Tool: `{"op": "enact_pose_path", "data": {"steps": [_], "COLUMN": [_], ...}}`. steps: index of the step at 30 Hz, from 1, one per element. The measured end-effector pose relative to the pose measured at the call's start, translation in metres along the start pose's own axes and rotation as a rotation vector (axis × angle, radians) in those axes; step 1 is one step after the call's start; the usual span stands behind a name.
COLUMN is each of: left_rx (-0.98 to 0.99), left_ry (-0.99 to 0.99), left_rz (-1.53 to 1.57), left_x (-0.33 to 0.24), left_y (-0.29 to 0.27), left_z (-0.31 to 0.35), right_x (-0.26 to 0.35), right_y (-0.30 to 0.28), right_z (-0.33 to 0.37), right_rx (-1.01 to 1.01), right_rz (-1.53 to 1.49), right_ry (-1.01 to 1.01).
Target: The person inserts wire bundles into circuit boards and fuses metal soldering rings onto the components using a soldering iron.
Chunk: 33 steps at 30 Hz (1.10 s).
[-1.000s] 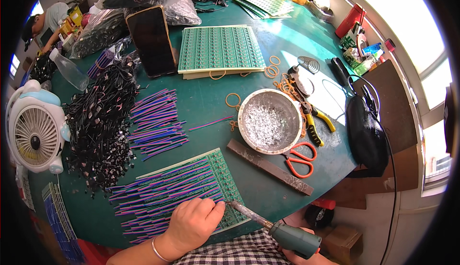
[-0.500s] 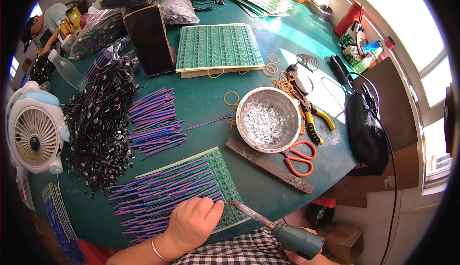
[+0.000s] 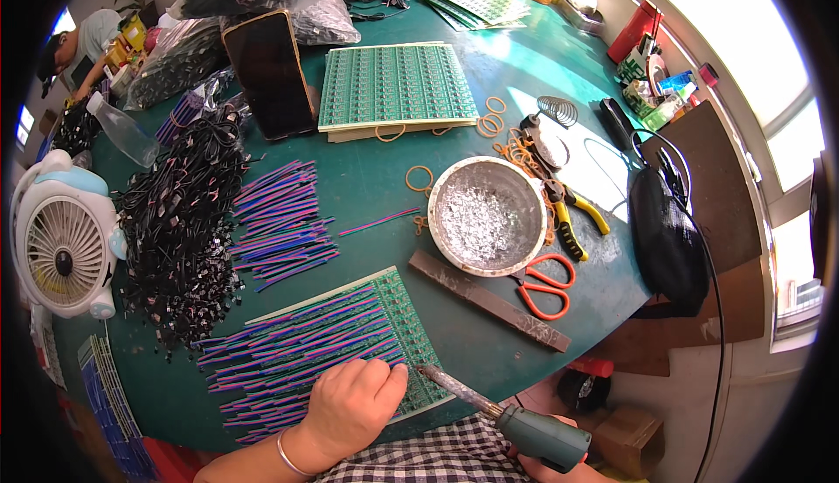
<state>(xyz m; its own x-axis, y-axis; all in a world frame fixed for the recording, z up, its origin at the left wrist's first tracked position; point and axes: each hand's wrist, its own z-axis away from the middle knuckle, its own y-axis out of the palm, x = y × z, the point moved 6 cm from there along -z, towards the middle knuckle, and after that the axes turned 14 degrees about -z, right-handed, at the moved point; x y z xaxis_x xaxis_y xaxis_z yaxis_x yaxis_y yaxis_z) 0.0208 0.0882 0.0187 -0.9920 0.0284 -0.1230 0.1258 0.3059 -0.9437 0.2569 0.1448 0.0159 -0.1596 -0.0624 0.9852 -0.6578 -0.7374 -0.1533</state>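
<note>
A green circuit board panel (image 3: 409,312) lies at the table's near edge, with rows of red-and-blue wires (image 3: 297,343) laid across it. My left hand (image 3: 357,406) rests over those rows, its fingers pinched on a wire whose end just shows at the fingertips. The rest of that wire is hidden under the hand. My right hand (image 3: 546,470), partly covered by the handle, grips a green-handled soldering iron (image 3: 540,435). The iron's tip meets the panel just right of my left fingertips.
A metal bowl (image 3: 441,243) with silvery flakes, a brown bar (image 3: 489,301), orange-handled scissors (image 3: 546,289) and yellow-handled pliers (image 3: 572,229) lie beyond. Loose wires (image 3: 284,221), black cables (image 3: 179,229), a fan (image 3: 65,238), a phone (image 3: 271,76) and stacked panels (image 3: 393,85) stand around. Another person (image 3: 87,41) is far left.
The view has shifted very slightly. Both hands, the soldering iron and the panel hold the same places.
</note>
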Motion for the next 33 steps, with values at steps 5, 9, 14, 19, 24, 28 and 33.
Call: {"op": "enact_pose_path", "data": {"steps": [5, 9, 14, 19, 24, 28, 33], "left_rx": [0.003, 0.011, 0.003, -0.002, -0.019, -0.036, -0.013], "left_ry": [0.01, 0.019, 0.023, 0.015, 0.031, 0.039, 0.022], "left_rz": [-0.005, -0.014, -0.011, -0.002, -0.002, 0.006, -0.015], "left_x": [0.0, 0.0, -0.001, -0.001, 0.0, 0.003, 0.002], "left_y": [-0.001, -0.001, -0.002, -0.002, -0.001, -0.001, -0.007], "left_z": [0.0, -0.001, -0.001, -0.001, -0.001, 0.0, -0.001], "right_x": [-0.001, -0.008, -0.034, -0.056, -0.009, 0.0, -0.017], "right_y": [-0.002, -0.002, -0.007, -0.004, -0.004, -0.003, -0.013], "right_z": [0.007, 0.009, 0.039, 0.051, 0.01, 0.001, 0.015], "right_rx": [-0.037, -0.1, -0.009, 0.004, -0.07, -0.087, -0.128], "right_rz": [-0.029, -0.135, 0.136, 0.115, -0.149, -0.103, 0.066], "right_ry": [0.004, 0.061, 0.073, 0.068, 0.038, 0.024, -0.042]}}
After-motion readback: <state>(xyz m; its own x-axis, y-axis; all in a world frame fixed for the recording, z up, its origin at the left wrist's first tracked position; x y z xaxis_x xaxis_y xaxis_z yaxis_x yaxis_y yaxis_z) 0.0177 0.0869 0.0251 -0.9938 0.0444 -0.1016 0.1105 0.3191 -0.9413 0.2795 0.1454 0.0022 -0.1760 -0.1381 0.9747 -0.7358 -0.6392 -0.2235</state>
